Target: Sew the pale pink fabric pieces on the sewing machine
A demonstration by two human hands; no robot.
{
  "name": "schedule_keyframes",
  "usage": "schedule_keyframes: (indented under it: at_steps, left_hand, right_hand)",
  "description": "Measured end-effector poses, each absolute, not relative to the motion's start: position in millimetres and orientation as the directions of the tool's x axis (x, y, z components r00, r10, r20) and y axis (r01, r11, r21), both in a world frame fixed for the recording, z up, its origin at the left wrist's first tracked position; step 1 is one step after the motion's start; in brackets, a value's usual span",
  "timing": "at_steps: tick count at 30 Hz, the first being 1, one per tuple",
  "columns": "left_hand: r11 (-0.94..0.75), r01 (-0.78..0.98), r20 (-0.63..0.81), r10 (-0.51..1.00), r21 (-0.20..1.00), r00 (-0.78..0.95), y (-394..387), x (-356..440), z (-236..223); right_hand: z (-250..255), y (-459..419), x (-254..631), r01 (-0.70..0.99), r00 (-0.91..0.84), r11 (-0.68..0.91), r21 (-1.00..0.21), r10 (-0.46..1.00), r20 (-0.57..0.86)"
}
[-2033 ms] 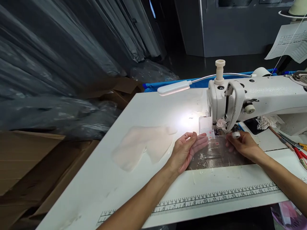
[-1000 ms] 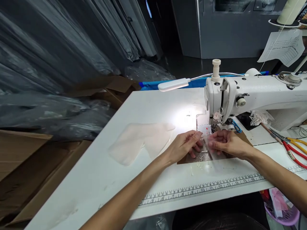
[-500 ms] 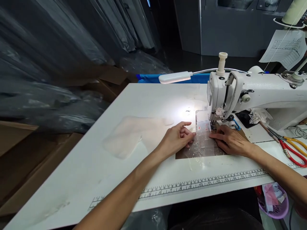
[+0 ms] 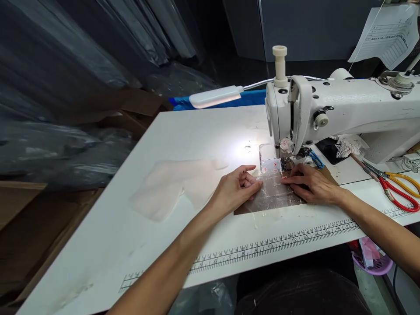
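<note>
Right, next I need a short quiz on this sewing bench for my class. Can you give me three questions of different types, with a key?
1. Multiple choice: which of the worker's hands is nearer the scissors?
A) left
B) right

2. True or false: in the picture, the pale cloth lies on the white table to the left of the sewing machine.

3. Fill the gap: the basket below the table's near edge is ____ in colour.

Key
1. B, the right hand.
2. True.
3. Purple.
</note>
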State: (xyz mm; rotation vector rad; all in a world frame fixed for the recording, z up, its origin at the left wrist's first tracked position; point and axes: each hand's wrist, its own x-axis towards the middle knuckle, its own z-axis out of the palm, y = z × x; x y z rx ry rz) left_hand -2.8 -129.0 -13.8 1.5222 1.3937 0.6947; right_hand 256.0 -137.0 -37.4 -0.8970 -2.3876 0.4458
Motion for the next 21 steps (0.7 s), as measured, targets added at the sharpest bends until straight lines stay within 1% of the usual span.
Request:
schedule_keyframes:
  at_steps: [10, 15, 18, 21]
  left_hand:
    - [0.086, 0.445, -0.189, 0.963, 0.891, 0.193, -130, -2, -11]
    - [0.096, 0.443, -0.196, 0.963, 0.892, 0.185, -130, -2, -13]
    - [0.097, 0.444, -0.197, 0.963, 0.891, 0.184, -129, -3, -14]
    - [0.095, 0.450, -0.203, 0.959, 0.888, 0.197, -130, -4, -13]
  right_hand:
    - [-34, -138, 254, 0.498, -0.632, 0.721, -0.481, 0.682, 0.368]
    - [-24, -143, 258, 0.450, -0.679, 0.729, -0.516, 0.654, 0.333]
    - [-20, -145, 259, 0.447, -0.724, 0.764, -0.465, 0.615, 0.313]
    - [-19, -147, 258, 0.474, -0.736, 0.772, -0.423, 0.611, 0.291]
